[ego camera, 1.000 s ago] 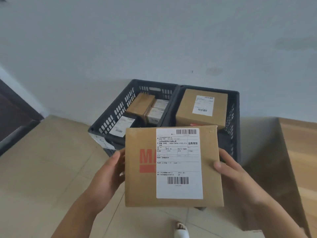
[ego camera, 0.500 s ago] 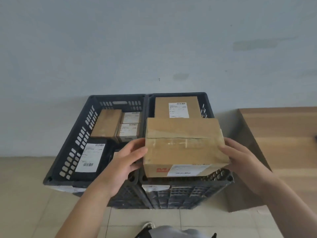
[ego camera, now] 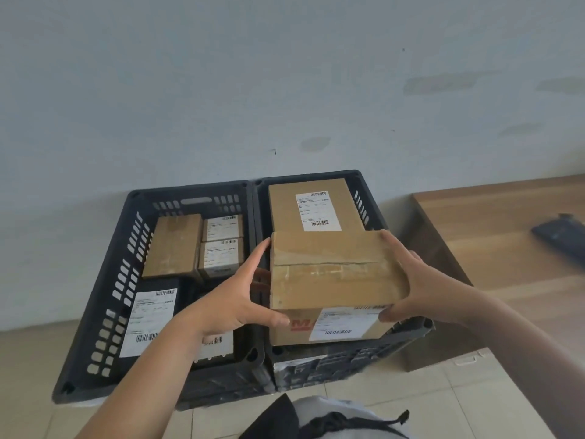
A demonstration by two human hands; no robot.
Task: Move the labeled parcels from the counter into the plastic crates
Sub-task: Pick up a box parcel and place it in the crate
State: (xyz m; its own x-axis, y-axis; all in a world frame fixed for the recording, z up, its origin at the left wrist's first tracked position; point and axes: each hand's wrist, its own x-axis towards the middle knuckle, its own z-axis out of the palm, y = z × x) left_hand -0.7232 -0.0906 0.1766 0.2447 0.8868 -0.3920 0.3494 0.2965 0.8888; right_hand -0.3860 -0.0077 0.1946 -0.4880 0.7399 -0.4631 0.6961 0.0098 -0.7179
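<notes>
Bare forearms (ego camera: 152, 359); perhaps grey drawstring garment (ego camera: 332, 419)

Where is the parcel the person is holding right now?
In the head view, the held parcel sits right of centre, between the left hand and right hand, over the near end of the right crate, just in front of the labeled box already inside.

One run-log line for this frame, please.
both hands: left, right grip taped parcel | lowering into right crate | not released
</notes>
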